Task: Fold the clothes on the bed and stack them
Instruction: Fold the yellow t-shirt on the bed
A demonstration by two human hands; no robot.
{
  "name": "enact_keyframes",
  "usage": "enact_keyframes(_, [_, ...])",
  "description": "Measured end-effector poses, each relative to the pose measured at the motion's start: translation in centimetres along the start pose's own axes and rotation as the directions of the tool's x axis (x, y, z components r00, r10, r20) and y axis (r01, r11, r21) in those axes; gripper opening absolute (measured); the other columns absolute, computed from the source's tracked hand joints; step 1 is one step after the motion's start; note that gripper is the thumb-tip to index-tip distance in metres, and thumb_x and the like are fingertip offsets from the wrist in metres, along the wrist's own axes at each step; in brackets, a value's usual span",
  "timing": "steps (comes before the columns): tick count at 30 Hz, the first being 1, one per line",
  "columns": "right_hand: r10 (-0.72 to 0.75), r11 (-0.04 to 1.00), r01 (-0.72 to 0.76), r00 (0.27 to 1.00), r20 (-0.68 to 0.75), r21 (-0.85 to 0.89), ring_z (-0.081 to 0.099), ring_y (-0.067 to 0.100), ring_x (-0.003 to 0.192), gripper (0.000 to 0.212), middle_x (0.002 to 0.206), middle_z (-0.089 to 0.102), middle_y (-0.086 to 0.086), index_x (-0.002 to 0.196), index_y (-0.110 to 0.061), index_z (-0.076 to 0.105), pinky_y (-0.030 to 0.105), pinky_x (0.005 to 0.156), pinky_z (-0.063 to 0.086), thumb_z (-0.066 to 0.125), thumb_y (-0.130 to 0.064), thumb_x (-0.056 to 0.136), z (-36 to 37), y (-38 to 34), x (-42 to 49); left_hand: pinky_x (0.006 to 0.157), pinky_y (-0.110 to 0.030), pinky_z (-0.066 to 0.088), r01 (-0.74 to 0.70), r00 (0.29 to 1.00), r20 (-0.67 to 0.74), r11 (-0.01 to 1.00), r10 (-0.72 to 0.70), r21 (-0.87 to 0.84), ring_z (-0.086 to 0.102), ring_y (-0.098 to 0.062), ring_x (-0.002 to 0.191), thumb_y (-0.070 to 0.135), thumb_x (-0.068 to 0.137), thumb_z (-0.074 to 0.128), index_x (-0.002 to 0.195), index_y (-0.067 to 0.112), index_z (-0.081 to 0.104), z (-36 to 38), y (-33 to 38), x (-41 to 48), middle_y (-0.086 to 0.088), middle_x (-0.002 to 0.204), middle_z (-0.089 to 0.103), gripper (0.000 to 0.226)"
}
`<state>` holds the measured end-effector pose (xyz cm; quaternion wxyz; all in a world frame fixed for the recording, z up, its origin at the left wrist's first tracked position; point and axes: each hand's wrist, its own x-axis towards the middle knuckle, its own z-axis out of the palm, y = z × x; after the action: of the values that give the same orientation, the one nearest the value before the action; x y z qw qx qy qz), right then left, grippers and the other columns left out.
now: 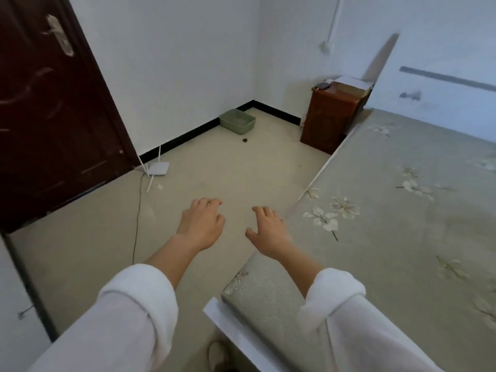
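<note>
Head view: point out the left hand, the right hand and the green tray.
left hand (201, 224), head view, back of the hand.
right hand (269, 233), head view, back of the hand.
green tray (234, 127), head view, its front wall.

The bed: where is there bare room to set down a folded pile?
The flowered bedspread is bare wherever it shows, from the near corner up to the nightstand. The right hand hovers at its left edge, the left hand over open floor. Things crowd only the walls: a router by the door, a green tray in the corner.
</note>
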<state>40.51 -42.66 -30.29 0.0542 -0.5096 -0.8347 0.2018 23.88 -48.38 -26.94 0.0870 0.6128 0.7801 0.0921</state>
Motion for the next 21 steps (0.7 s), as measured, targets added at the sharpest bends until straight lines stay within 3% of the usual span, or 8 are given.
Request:
enact_keyframes(7, [-0.042,0.997,0.039,0.999,-0.030,-0.073,0.036,0.029,0.128,0.056,0.142,0.039,0.009,0.142,-0.014,0.031,0.042,0.102,0.032,0.047,-0.036,0.093,0.2,-4.2,18.0,0.101,-0.038,0.035,-0.010,0.999,-0.032,1.000,0.011,0.001,0.036,-0.024,0.129,0.026,0.097,0.037,0.139,0.019,0.041,-2.0,-8.0,15.2,-0.005,0.142,0.044,0.043])
enact_keyframes(14, [0.100,0.994,-0.100,0.995,-0.008,-0.051,0.034,0.029,0.131,0.057,0.143,0.038,0.009,0.143,-0.013,0.031,0.041,0.103,0.031,0.047,-0.035,0.093,-2.1,-5.0,32.8,0.101,-0.038,0.033,-0.046,0.999,0.013,0.999,0.046,0.006,0.035,-0.023,0.129,0.027,0.097,0.036,0.139,0.020,0.040,-4.3,-12.4,30.8,-0.003,0.143,0.043,0.043])
enact_keyframes(21, [0.257,0.965,-0.260,0.964,-0.062,-0.031,0.036,0.029,0.129,0.056,0.141,0.039,0.010,0.143,-0.013,0.032,0.041,0.103,0.032,0.046,-0.036,0.094,-5.6,-1.5,42.0,0.100,-0.039,0.034,-0.162,0.986,0.034,0.986,0.161,0.025,0.037,-0.024,0.128,0.027,0.097,0.036,0.139,0.019,0.040,-5.2,-11.2,45.0,-0.005,0.142,0.044,0.043])
